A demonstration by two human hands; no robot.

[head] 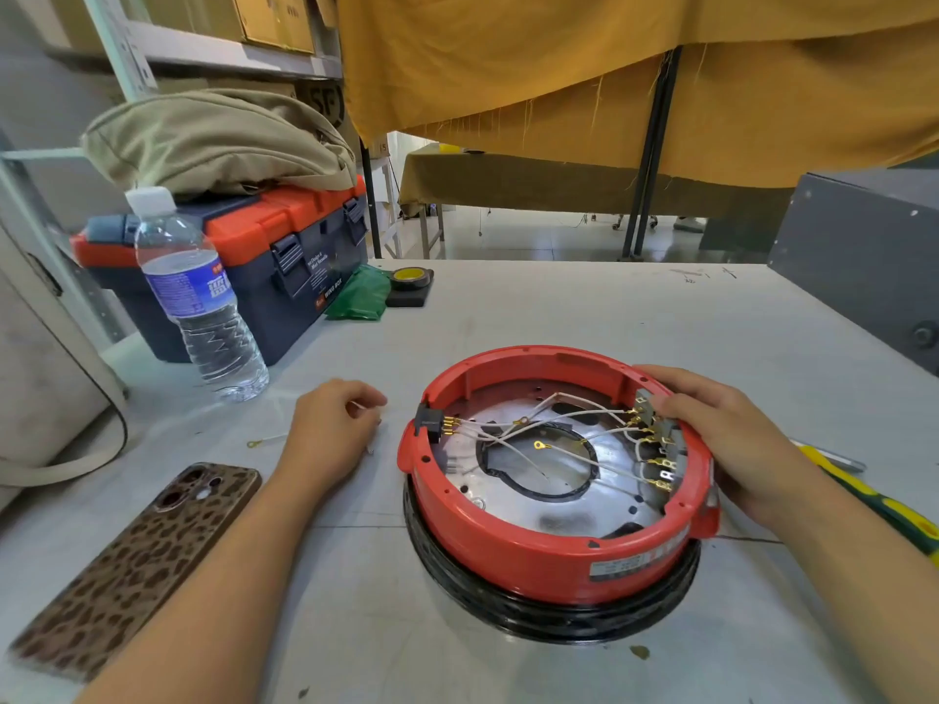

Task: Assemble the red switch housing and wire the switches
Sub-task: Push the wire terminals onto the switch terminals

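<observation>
The red housing [554, 546] sits open side up near the middle of the table [584, 307], stacked on a black ring [549, 619] that shows below it. It looks like rigid moulded plastic with a metal plate [559, 500] as its floor, so it is probably fairly light but stiff, and the thick rim should take a firm grip without flexing.

The right hand [731, 439] lies over the rim at about 3 o'clock, fingers curled against the row of switches [658, 439] set inside the wall there; whether it pinches a switch or only steadies the housing I cannot tell. At 9 o'clock a black socket [426, 424] with brass pins sits in the wall.

Thin white wires [559, 424] run across the plate to brass terminals. These are the delicate part: soft, springy, easily pulled off, so each is best held at its metal end rather than tugged along its length.

The left hand [330, 434] rests on the table at 9 o'clock from the housing, well apart from it, fingers closed around a loose white wire [363, 408]. Another short wire [267, 441] lies just beside it.
</observation>
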